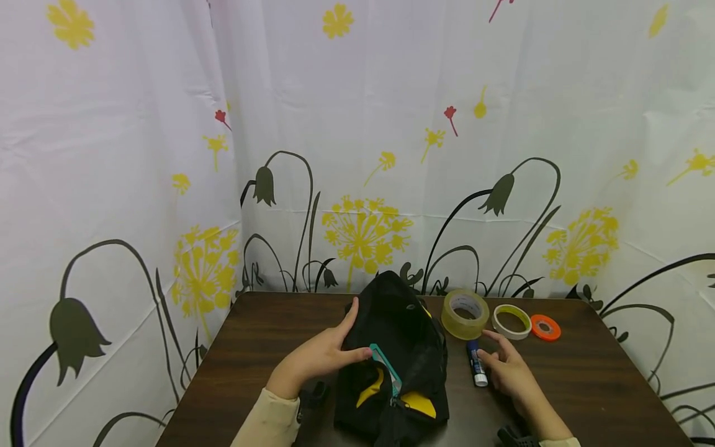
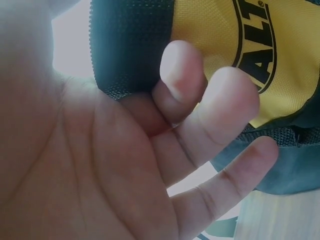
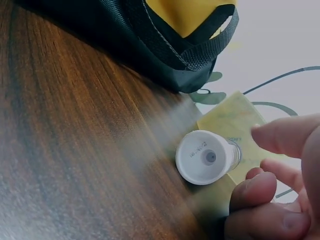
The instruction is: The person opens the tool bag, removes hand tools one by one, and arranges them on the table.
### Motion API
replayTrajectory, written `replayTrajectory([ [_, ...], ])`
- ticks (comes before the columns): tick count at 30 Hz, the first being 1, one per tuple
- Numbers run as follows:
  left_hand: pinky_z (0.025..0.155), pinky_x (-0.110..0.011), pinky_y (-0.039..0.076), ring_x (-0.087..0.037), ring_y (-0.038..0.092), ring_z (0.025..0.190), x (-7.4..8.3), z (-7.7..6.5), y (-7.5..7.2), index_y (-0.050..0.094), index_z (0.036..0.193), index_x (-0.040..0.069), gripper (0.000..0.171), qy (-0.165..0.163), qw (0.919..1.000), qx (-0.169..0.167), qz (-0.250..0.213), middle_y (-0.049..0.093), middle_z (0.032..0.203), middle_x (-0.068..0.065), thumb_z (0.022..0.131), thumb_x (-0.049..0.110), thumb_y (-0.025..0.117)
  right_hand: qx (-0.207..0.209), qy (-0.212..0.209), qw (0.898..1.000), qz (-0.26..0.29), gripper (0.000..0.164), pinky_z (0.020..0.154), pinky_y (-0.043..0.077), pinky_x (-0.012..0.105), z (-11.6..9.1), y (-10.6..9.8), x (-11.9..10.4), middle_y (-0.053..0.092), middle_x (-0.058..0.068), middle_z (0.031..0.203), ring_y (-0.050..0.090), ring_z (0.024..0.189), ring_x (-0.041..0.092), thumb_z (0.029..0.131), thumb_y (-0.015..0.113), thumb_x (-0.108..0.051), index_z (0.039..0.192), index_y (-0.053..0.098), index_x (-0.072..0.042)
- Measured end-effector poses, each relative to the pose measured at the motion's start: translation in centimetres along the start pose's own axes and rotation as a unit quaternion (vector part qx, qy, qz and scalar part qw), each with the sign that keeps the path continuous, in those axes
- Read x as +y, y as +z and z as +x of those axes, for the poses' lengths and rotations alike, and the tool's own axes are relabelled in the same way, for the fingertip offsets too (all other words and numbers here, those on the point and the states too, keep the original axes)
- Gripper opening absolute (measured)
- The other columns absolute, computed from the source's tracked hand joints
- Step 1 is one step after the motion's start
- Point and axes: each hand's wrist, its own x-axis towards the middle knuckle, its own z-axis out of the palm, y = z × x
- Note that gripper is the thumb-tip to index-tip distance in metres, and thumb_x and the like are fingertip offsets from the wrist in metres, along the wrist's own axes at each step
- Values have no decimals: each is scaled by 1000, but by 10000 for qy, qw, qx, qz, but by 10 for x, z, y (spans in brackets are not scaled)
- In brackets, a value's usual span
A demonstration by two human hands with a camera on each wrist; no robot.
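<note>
A black and yellow zippered tool bag [image 1: 413, 366] sits on the table with its mouth open. My left hand [image 1: 321, 357] grips its left rim, thumb at the opening beside a teal-edged piece [image 1: 386, 366], fingers along the outer wall. In the left wrist view those fingers [image 2: 230, 105] are bent beside the bag's yellow panel [image 2: 210, 30]. To the bag's right lies a blue glue stick [image 1: 476, 363], its white end facing me. My right hand [image 1: 511, 372] is beside it, thumb and index finger apart; in the right wrist view a gap separates the fingertips from the glue stick [image 3: 202, 157].
Behind the glue stick stands a wide roll of clear yellowish tape [image 1: 455, 323]. Right of it are a white tape roll [image 1: 519, 334] and a small orange roll [image 1: 550, 327]. A flower-printed curtain [image 1: 357, 124] hangs at the back edge of the dark wooden table [image 1: 603, 385].
</note>
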Motion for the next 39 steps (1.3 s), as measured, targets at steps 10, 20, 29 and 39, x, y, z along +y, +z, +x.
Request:
replayTrajectory([
  [10,122,-63,42,-38,52,154,0,0,0,-16,172,42,111,0,9999,29,-155,50,168,-12,101,71,64,844,-326,9931,748,36,43,34,24,-10,6,-9,46,-7,68,40,46,8,113,64,-27,140,44,-13],
  [20,123,-65,41,-39,48,157,-2,-4,0,-17,173,41,114,-60,9999,-55,-108,38,175,-14,100,71,66,257,-1466,9831,1070,21,41,36,29,-57,49,-76,48,-4,70,42,48,10,114,61,-17,123,50,-2],
  [29,123,-61,43,-37,51,155,-1,0,-3,-16,172,41,114,-3,9998,-94,-149,29,179,-15,100,71,67,-1315,-1464,9753,1003,35,44,36,26,-85,82,-135,49,0,75,39,53,17,113,62,-25,131,48,2],
  [39,125,-58,41,-35,47,157,-4,-2,-4,-13,175,35,119,53,9999,-85,-105,23,181,-12,98,69,71,-1797,-1471,9708,594,31,54,48,27,-58,115,-180,57,5,81,50,58,14,113,63,-33,130,56,-8],
])
